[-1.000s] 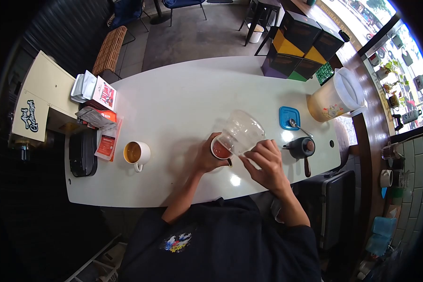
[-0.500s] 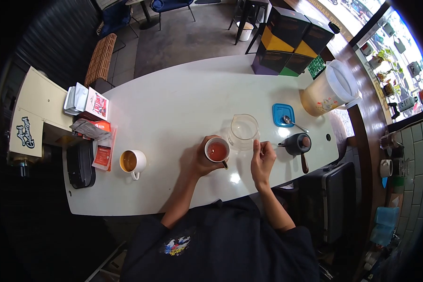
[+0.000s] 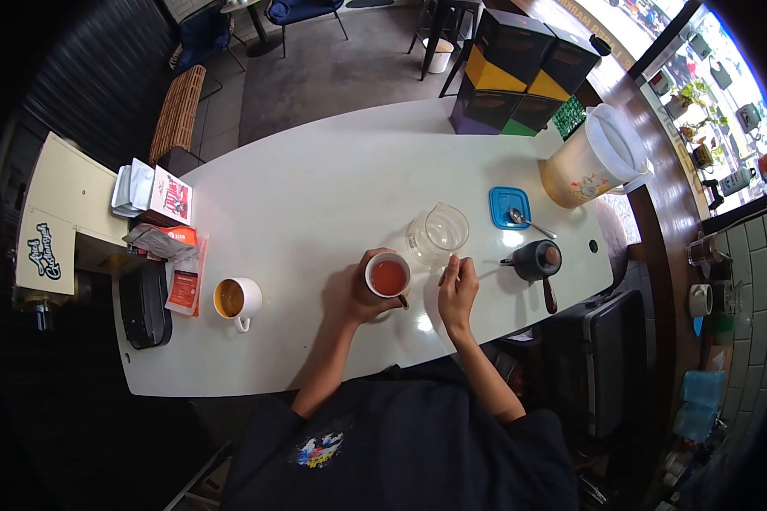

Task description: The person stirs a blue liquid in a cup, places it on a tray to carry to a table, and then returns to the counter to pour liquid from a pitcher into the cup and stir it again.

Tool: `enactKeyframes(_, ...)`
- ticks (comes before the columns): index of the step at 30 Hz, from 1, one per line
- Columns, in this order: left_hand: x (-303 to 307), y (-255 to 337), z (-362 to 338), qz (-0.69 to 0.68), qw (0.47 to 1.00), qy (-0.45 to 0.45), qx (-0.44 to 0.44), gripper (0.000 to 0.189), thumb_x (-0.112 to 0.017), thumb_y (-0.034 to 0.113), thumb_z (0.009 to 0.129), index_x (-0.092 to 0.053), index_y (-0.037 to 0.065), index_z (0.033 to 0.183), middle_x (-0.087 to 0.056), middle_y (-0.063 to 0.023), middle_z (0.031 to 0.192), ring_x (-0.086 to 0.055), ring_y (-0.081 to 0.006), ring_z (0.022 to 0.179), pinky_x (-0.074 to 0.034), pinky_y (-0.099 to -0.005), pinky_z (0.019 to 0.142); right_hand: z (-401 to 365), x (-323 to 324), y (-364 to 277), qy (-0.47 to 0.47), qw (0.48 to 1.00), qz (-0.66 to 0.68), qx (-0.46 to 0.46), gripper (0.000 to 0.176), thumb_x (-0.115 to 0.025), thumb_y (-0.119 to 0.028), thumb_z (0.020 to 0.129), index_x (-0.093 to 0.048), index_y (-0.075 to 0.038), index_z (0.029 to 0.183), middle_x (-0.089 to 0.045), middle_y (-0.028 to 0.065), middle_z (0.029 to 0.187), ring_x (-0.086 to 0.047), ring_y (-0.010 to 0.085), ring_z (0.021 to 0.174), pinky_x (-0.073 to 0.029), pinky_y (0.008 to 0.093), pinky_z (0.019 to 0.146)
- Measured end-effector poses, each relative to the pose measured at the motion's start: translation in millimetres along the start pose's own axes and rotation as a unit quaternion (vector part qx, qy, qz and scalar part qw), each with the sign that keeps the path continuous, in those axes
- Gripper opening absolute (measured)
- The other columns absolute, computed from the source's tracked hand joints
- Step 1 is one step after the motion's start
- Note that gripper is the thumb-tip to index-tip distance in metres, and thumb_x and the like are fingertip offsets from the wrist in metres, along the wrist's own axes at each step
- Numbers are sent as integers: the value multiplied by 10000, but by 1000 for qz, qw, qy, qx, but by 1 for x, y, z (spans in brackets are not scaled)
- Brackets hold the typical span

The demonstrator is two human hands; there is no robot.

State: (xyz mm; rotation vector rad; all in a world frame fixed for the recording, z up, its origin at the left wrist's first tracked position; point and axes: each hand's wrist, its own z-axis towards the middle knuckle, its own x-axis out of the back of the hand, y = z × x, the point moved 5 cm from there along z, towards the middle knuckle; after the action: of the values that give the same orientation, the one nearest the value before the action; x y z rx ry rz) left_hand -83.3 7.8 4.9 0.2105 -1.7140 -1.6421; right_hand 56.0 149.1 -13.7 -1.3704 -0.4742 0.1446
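Note:
My left hand (image 3: pixel 362 294) is wrapped round a mug (image 3: pixel 389 297) holding a reddish drink (image 3: pixel 389 277), kept upright near the table's front edge. At its right, my right hand (image 3: pixel 458 294) is closed at the handle of a clear glass jug (image 3: pixel 446 228), fingertips right at its near side. The jug looks drained, and its mouth tilts a little away from its base. A white mug (image 3: pixel 239 300) with a yellow-brown inside stands farther left. Right of my right hand sits a dark pot (image 3: pixel 535 260) with a wooden handle.
A blue square lid (image 3: pixel 509 203) carries a spoon (image 3: pixel 528 223). A large plastic pitcher (image 3: pixel 595 157) and stacked dark boxes (image 3: pixel 507 72) stand at the back right. Coffee packets (image 3: pixel 172 198), a black case (image 3: pixel 145 305) and a cream machine (image 3: pixel 68 213) line the white table's (image 3: pixel 315 179) left end.
My right hand has shifted slightly left with the glass jug, which has turned and leans a little differently. My left hand still holds its mug. The whole view has shifted slightly.

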Motion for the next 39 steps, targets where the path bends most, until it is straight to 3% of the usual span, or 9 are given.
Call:
enactKeyframes(5,1,-2,-1,17,1000,16,-11,788,-948,303,549,-538,172,1209,-703,-68,966,-690,-297,878,-541,-393,713,1,-3,-2,-44,999,21,-5,379,-485,-251,1051,-475,15,781,-508,58,644,-566,112,617,-506,263,581)
enactKeyframes(9,-1,-17,-2,125,991,11,38,768,-907,476,571,-544,216,1195,-717,-44,874,-699,-299,795,-541,-399,646,5,16,-40,-100,985,-121,71,173,-602,-90,954,-559,76,971,-574,200,977,-662,292,848,-586,361,665)
enactKeyframes(11,-3,-18,-2,40,998,-10,38,617,-894,206,653,-553,115,1159,-659,-8,1051,-646,-127,895,-535,-302,776,9,44,-67,-106,979,-158,80,192,-628,-37,908,-587,63,1067,-558,189,1061,-654,308,905,-597,360,674)
enactKeyframes(14,-2,-9,-2,52,996,-18,74,619,-893,156,645,-547,98,1155,-634,-19,1090,-626,-132,931,-526,-302,808,28,104,-86,10,957,-269,109,180,-632,-44,889,-611,30,1051,-569,193,1048,-628,336,867,-512,411,726)
enactKeyframes(15,-5,-12,-2,50,996,-22,71,619,-893,156,645,-547,98,1155,-634,-19,1090,-626,-132,931,-526,-302,808,33,120,-97,61,917,-344,191,223,-645,-57,873,-615,2,1086,-571,186,1048,-575,370,944,-471,447,831)
enactKeyframes(19,-8,-16,0,8,1000,15,0,670,-897,288,625,-540,144,1174,-670,-43,998,-661,-218,877,-531,-345,733,42,167,-49,-4,833,-553,16,786,-698,-82,842,-313,-200,1517,-603,199,1116,-547,398,1013,-446,465,882)
enactKeyframes(24,-9,-5,-2,67,998,-3,7,718,-906,414,615,-536,188,1187,-717,-48,897,-703,-286,821,-542,-378,652,41,175,-3,-96,907,-408,37,941,-668,-32,848,-120,-281,1571,-643,285,1072,-602,480,876,-453,536,766)
enactKeyframes(26,-12,10,-3,-32,999,-33,7,595,-888,181,657,-553,95,1142,-655,-17,1048,-647,-132,916,-540,-304,797,41,172,2,-95,918,-383,33,951,-642,4,847,-95,-280,1571,-649,301,1048,-607,498,832,-447,554,724)
enactKeyframes(39,-29,6,-1,-74,992,-52,-83,612,-895,138,655,-561,74,1163,-648,-35,1088,-647,-140,967,-535,-308,832,30,159,-33,-32,931,-333,144,886,-548,156,746,-349,-220,1524,-628,215,801,-619,345,656,-494,441,681)
